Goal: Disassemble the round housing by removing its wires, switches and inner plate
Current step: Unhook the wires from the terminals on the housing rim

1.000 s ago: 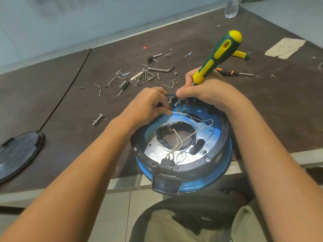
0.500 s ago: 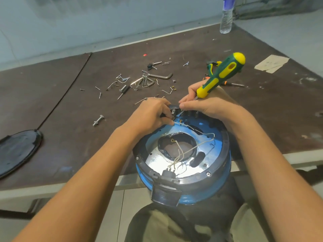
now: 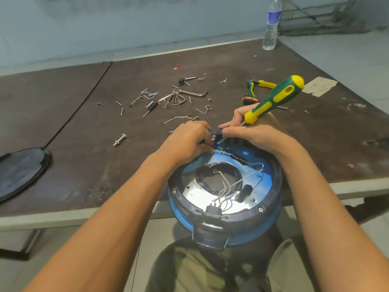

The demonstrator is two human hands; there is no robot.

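The blue round housing (image 3: 270, 199) overhangs the worktop's (image 3: 105, 165) near edge, white wires (image 3: 237, 182) crossing its shiny inner plate (image 3: 195, 192), the left hand (image 3: 187, 142) pinching one wire's end at the far rim while the right hand (image 3: 252, 131) grips a green-yellow screwdriver (image 3: 275, 98).

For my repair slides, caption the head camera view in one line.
Right hand holds a screwdriver at the far rim of the round housing; left hand grips a white wire there.
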